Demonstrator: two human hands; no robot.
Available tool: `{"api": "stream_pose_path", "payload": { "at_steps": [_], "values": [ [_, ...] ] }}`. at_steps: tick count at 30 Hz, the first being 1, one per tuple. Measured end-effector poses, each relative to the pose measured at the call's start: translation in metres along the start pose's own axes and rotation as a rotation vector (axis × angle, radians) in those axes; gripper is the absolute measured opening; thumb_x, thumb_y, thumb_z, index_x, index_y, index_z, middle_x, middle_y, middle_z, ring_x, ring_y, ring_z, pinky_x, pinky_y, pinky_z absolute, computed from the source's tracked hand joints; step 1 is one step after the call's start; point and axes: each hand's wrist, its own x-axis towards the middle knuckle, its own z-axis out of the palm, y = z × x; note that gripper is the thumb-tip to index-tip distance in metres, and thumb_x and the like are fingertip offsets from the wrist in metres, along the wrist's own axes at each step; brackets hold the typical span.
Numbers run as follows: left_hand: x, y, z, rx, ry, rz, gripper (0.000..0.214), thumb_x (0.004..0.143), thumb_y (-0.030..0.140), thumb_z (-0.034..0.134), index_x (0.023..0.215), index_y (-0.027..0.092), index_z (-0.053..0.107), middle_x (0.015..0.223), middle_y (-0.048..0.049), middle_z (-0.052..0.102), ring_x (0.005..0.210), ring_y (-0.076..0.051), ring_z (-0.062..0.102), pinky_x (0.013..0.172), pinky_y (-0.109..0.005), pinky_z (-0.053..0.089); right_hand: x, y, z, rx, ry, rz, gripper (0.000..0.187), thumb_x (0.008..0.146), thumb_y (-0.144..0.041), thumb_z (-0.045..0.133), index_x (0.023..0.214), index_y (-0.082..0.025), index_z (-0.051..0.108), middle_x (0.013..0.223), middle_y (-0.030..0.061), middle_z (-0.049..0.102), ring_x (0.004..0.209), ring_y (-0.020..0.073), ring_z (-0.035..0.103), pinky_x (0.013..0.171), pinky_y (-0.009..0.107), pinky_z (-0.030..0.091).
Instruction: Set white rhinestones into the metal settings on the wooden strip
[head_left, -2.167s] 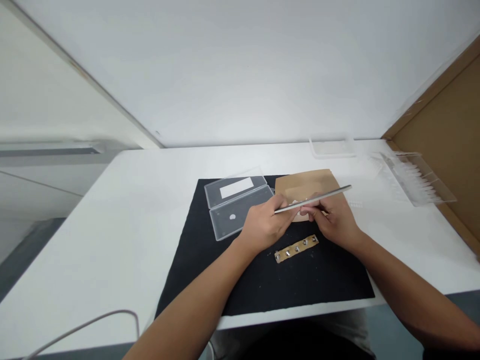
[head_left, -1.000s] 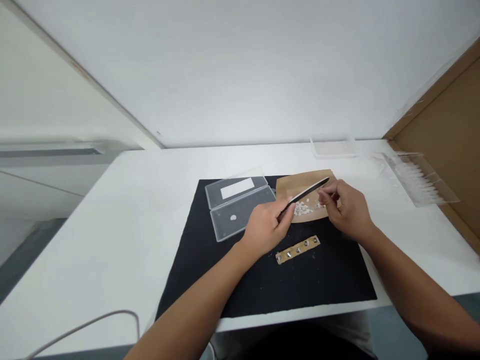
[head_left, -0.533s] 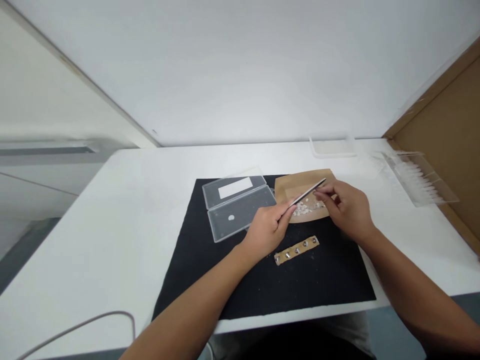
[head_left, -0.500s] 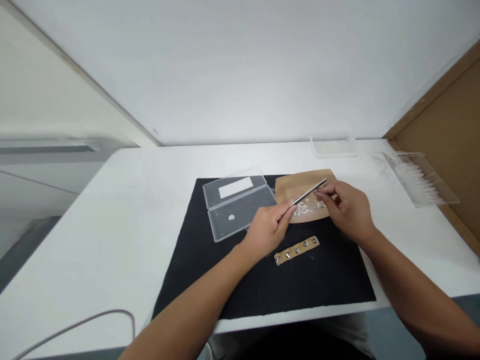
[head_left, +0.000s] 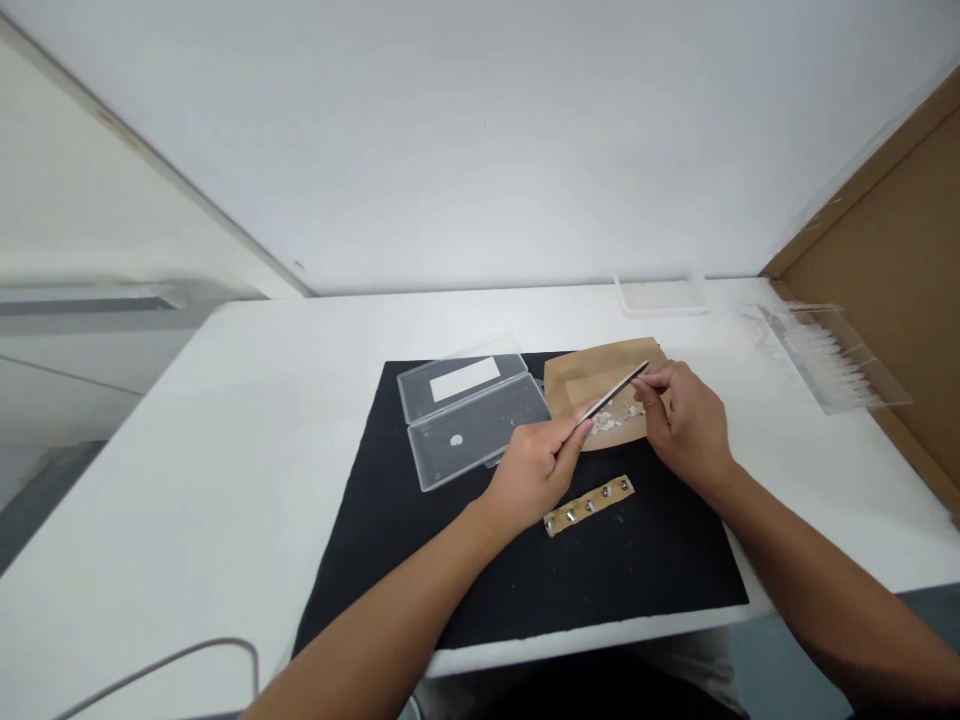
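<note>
My left hand (head_left: 534, 465) is closed on one end of a thin flat stick (head_left: 613, 392) with a pale face and a dark edge. The stick slants up and right over a brown paper tray (head_left: 559, 378) that holds small white flakes (head_left: 604, 422). At the stick's far end, my right hand (head_left: 686, 415) is closed in a pinch of thumb and fingers. Whatever it pinches is too small to make out. Below the hands lies a tan strip (head_left: 581, 507) with several shiny metallic pieces in a row.
An open clear plastic case (head_left: 442, 465) with a white label (head_left: 465, 379) and one white bit (head_left: 456, 440) lies on the black mat (head_left: 600, 590). Behind stands a clear tray (head_left: 664, 310). A clear rack of white pieces (head_left: 832, 355) is at right, a cable (head_left: 187, 650) at front left.
The view has shifted slightly. My right fingertips stay by the stick's far end, with a small change of finger pose. My left hand keeps its hold on the stick.
</note>
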Motion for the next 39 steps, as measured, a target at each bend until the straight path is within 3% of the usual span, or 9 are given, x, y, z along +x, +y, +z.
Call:
{"api": "stream_pose_path", "payload": {
  "at_steps": [4, 10, 16, 23, 28, 33, 39],
  "values": [
    [0.0, 0.002, 0.0, 0.03, 0.008, 0.005, 0.033, 0.109, 0.027, 0.049, 0.129, 0.018, 0.074, 0.076, -0.0027, 0.076, 0.067, -0.015, 0.072, 0.068, -0.023, 0.053, 0.001, 0.0, 0.001, 0.044, 0.013, 0.013, 0.025, 0.107, -0.044, 0.054, 0.095, -0.024, 0.061, 0.085, 0.0029, 0.074, 0.07, 0.0189, 0.066, 0.066, 0.033, 0.045],
    [-0.001, 0.002, 0.002, 0.063, 0.028, 0.033, 0.031, 0.109, 0.026, 0.05, 0.123, 0.016, 0.076, 0.075, -0.0031, 0.075, 0.063, -0.015, 0.07, 0.064, -0.023, 0.05, -0.003, -0.004, 0.008, 0.035, -0.012, 0.002, 0.021, 0.107, -0.039, 0.051, 0.093, -0.024, 0.057, 0.088, 0.0035, 0.073, 0.075, 0.0197, 0.067, 0.067, 0.032, 0.044],
    [0.0, 0.005, 0.001, 0.024, 0.02, 0.009, 0.03, 0.108, 0.022, 0.052, 0.127, 0.017, 0.075, 0.083, -0.0039, 0.079, 0.07, -0.015, 0.073, 0.069, -0.023, 0.052, -0.015, -0.013, 0.018, -0.014, 0.054, -0.055, 0.021, 0.105, -0.036, 0.049, 0.091, -0.023, 0.058, 0.085, 0.0034, 0.073, 0.075, 0.0199, 0.066, 0.064, 0.032, 0.04],
    [-0.001, 0.006, 0.002, 0.02, 0.019, 0.004, 0.031, 0.108, 0.024, 0.051, 0.126, 0.017, 0.075, 0.085, -0.0038, 0.08, 0.071, -0.016, 0.075, 0.067, -0.024, 0.051, -0.006, -0.009, 0.012, -0.058, 0.092, 0.024, 0.019, 0.105, -0.036, 0.051, 0.093, -0.023, 0.059, 0.087, 0.0028, 0.074, 0.073, 0.0188, 0.066, 0.065, 0.032, 0.039],
    [-0.002, 0.005, 0.003, 0.02, 0.014, -0.012, 0.031, 0.108, 0.024, 0.051, 0.125, 0.018, 0.075, 0.084, -0.0035, 0.079, 0.073, -0.017, 0.075, 0.069, -0.024, 0.051, -0.008, -0.009, 0.014, -0.03, -0.003, -0.04, 0.023, 0.106, -0.037, 0.05, 0.089, -0.023, 0.058, 0.085, 0.0027, 0.072, 0.075, 0.0197, 0.065, 0.066, 0.032, 0.038],
    [0.001, 0.005, 0.001, 0.046, 0.009, -0.004, 0.031, 0.109, 0.026, 0.05, 0.122, 0.016, 0.076, 0.071, -0.0012, 0.072, 0.059, -0.014, 0.067, 0.061, -0.023, 0.046, -0.007, -0.007, 0.017, -0.098, 0.038, -0.053, 0.02, 0.103, -0.032, 0.053, 0.086, -0.023, 0.058, 0.085, 0.003, 0.073, 0.074, 0.0212, 0.063, 0.066, 0.034, 0.036],
    [0.001, 0.008, -0.001, 0.048, 0.021, 0.006, 0.03, 0.108, 0.025, 0.05, 0.121, 0.016, 0.076, 0.072, -0.0013, 0.073, 0.061, -0.013, 0.066, 0.062, -0.023, 0.046, -0.004, -0.011, 0.014, -0.077, 0.046, -0.093, 0.024, 0.105, -0.033, 0.051, 0.084, -0.023, 0.056, 0.08, 0.0022, 0.071, 0.072, 0.0201, 0.061, 0.068, 0.034, 0.036]
  ]
}}
